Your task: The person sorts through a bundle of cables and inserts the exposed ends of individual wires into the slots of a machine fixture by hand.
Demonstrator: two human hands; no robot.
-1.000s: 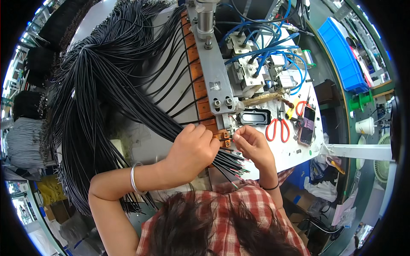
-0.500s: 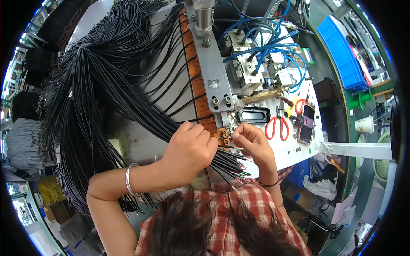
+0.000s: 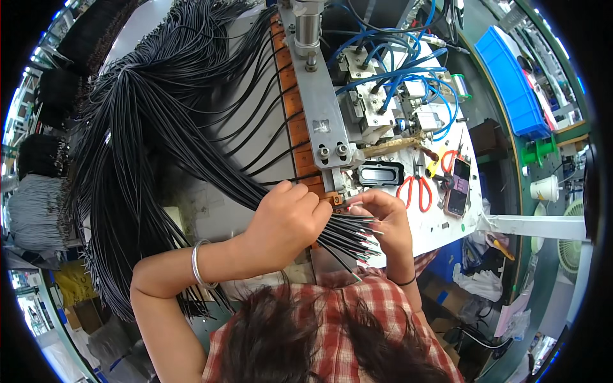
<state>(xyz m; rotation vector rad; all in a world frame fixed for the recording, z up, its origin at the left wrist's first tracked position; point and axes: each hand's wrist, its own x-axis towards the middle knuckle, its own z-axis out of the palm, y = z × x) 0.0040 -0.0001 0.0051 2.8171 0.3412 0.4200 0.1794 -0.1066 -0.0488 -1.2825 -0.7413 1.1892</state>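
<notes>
Has lowered the right hand [image 3: 385, 220] slightly just past the near end of the orange block strip [image 3: 298, 131], with the fanned cable ends [image 3: 348, 237] now reaching up to its fingers. Seems to mean attention on one end among the many, rather than on the whole bunch. Keeps the left hand [image 3: 288, 223] clenched around the black cable bundle [image 3: 217, 159], just beside the strip's near end, with the free ends poking out past the fist. Bends the right thumb and forefinger close together; cannot tell whether actually pinching a cable.

Looks smooth and rubbery along the black sheathing, slender and supple, sweeping in long curves left of the strip and splaying into stiff, pale-tipped ends below it. Contrasts with the strip's squared, flat-faced blocks, crossed by single cables, and with the hard grey metal plate [image 3: 322, 102] along its right side. Shows glossy, looping blue tubes [image 3: 396, 76] farther right of the strip, then red-handled scissors [image 3: 419, 191] and a flat, dark-screened phone [image 3: 458, 186] well to the right of its near end.
</notes>
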